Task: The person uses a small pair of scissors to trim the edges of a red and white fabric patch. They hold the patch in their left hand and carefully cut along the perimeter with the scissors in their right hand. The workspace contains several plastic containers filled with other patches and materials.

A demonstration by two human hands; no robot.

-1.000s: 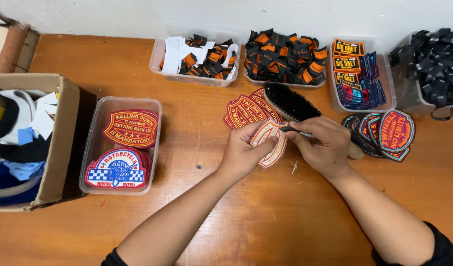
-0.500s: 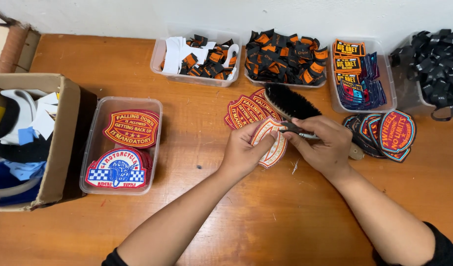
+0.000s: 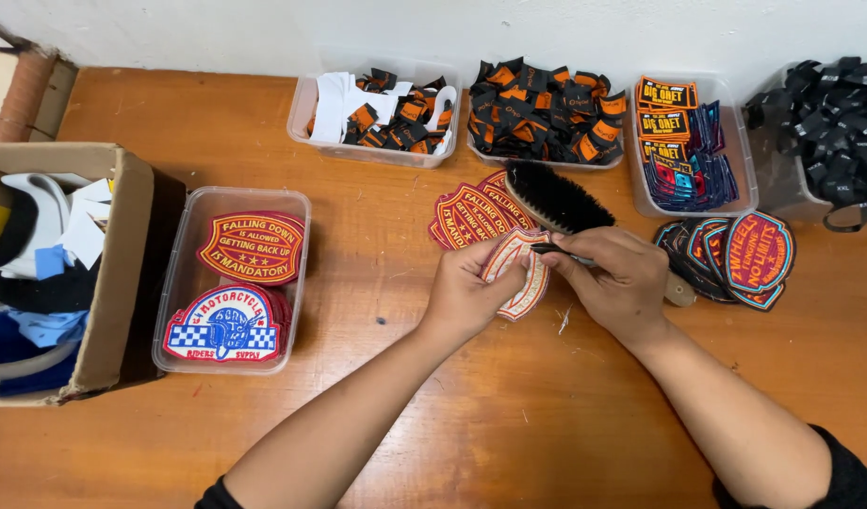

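**Patch turned under the trimming tool**

The cream-backed shield-shaped embroidered patch [image 3: 516, 273] sits pinched in the left hand [image 3: 466, 294], tilted more upright than a second ago. The right hand [image 3: 617, 278] grips a small dark tool [image 3: 558, 251], now at the patch's top edge. Behind lies a black-bristled wooden brush [image 3: 556, 198] on the orange wooden table [image 3: 509, 415].

Embroidered cloth patch [image 3: 518, 273] — glossy wooden table [image 3: 509, 415]
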